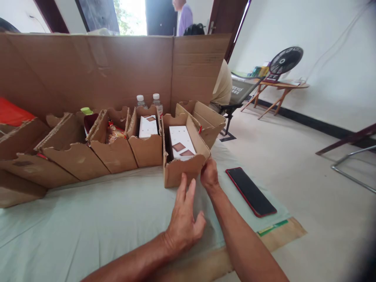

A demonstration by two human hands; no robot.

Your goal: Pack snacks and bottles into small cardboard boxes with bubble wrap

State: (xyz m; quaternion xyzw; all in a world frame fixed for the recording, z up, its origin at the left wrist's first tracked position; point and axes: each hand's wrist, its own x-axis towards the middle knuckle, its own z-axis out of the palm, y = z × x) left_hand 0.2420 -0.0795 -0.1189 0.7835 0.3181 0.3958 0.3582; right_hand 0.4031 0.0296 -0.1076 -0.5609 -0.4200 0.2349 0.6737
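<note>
At the cloth's (96, 219) front edge we find open room; cardboard bins (63, 160) block the back.

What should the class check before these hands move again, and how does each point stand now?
1. Right hand at the front box's right side: ok.
2. Left hand closed on that box: not ok, fingers extended at its front.
3. White carton within the box walls: ok.
4. Front box flush with its left neighbour: not ok, it juts forward.
5. Phone apart from the box: ok.
6. Box underside sound: cannot tell, hidden.
</note>
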